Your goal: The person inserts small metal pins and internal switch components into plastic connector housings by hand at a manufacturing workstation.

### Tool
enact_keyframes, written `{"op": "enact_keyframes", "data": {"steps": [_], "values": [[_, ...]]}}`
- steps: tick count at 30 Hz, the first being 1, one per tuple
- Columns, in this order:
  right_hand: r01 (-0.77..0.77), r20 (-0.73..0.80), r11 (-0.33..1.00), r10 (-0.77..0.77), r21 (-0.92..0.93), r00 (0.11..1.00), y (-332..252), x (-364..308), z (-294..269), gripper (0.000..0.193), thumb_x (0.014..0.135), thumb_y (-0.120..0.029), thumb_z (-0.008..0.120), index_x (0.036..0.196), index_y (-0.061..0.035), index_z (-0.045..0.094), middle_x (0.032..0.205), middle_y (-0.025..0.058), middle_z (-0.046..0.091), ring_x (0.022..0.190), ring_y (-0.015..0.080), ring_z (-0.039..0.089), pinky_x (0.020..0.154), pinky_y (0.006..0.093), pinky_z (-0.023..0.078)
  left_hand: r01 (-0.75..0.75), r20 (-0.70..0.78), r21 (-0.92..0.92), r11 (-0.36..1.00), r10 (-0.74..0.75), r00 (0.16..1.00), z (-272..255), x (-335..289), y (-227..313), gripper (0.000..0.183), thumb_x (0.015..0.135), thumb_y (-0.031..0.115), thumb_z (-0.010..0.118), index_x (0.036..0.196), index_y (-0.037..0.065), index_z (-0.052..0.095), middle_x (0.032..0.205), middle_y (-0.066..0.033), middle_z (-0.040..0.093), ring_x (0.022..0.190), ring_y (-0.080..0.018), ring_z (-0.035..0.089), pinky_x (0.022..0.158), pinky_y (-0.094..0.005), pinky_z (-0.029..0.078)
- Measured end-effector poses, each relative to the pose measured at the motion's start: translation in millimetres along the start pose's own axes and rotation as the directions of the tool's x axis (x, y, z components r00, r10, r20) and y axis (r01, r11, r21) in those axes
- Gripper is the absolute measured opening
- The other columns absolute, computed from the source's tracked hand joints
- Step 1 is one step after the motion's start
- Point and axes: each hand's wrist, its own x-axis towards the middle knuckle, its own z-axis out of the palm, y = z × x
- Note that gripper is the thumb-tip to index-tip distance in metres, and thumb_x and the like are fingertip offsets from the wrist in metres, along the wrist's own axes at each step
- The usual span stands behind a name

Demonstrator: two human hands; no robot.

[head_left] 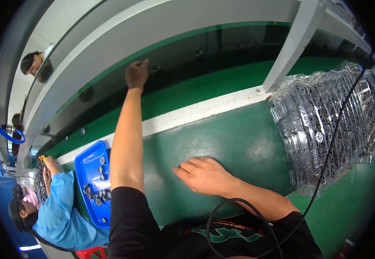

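Note:
My left arm reaches far forward over the green conveyor belt (222, 77). At its end my left hand (136, 75) is blurred, with its fingers partly bent. A small dark part (155, 68) lies just right of those fingers; whether they hold anything is hidden. My right hand (202, 175) rests palm down on the green worktable (174, 146), fingers loosely stretched and nothing in them. Left of my left arm stands a blue tray (83, 166) with several small black round parts (96, 195) in it.
A tall stack of clear plastic trays (325, 129) stands at the right. The white rail (204, 109) and a white post (293, 47) border the belt. A black cable (332, 146) hangs in front. A co-worker in blue (62, 211) works at the left.

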Motion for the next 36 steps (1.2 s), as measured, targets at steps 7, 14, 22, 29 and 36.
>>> {"op": "enact_keyframes", "data": {"steps": [7,14,22,29,36], "values": [[-0.007,0.035,1.000,0.007,0.003,0.999,-4,4,0,0.029,0.072,-0.010,0.065,0.100,-0.0042,0.067,0.079,0.0041,0.058,0.073,0.0200,0.061,0.064,0.0325,0.054,-0.310,0.336,0.464,0.830,0.159,0.928,-84,-83,-23,0.035,0.084,0.021,0.068,0.117,0.008,0.069,0.123,-0.0182,0.065,0.115,-0.0321,0.061,0.100,-0.0401,0.048],[-0.019,0.017,0.998,0.018,0.063,1.000,0,6,24,0.028,0.074,-0.005,0.066,0.102,-0.0023,0.067,0.081,0.0055,0.057,0.081,0.0209,0.062,0.065,0.0341,0.053,-0.405,-0.049,-0.152,0.902,0.402,0.914,-116,-268,89,0.026,0.073,0.003,0.073,0.098,0.005,0.067,0.091,-0.0103,0.064,0.076,-0.0232,0.062,0.068,-0.0332,0.053],[-0.210,0.240,0.962,0.164,0.176,0.957,-25,60,58,0.026,0.085,-0.012,0.069,0.110,-0.0086,0.066,0.088,0.0083,0.056,0.076,0.0308,0.063,0.060,0.0437,0.052,-0.177,0.117,-0.748,0.639,0.389,0.914,-152,-401,81,0.035,0.068,-0.008,0.073,0.101,0.004,0.071,0.102,-0.0101,0.065,0.086,-0.0210,0.067,0.071,-0.0285,0.057],[-0.031,0.104,0.983,0.012,0.183,0.995,-14,101,89,0.017,0.081,-0.015,0.076,0.090,-0.0045,0.066,0.091,0.0087,0.056,0.076,0.0297,0.063,0.065,0.0407,0.052,0.111,0.141,-0.597,0.795,-0.032,0.990,-167,-410,3,0.044,0.074,-0.013,0.070,0.115,0.000,0.067,0.112,-0.0120,0.063,0.085,-0.0140,0.066,0.071,-0.0238,0.055],[-0.225,0.062,0.853,0.222,0.471,0.973,-26,66,26,0.024,0.070,0.004,0.082,0.082,-0.0017,0.062,0.087,0.0048,0.058,0.065,0.0127,0.054,0.055,0.0259,0.045,0.256,0.198,-0.804,0.536,-0.165,0.966,-152,-409,-20,0.044,0.076,-0.012,0.071,0.118,-0.001,0.065,0.116,-0.0103,0.060,0.083,-0.0120,0.067,0.074,-0.0235,0.054]]}}
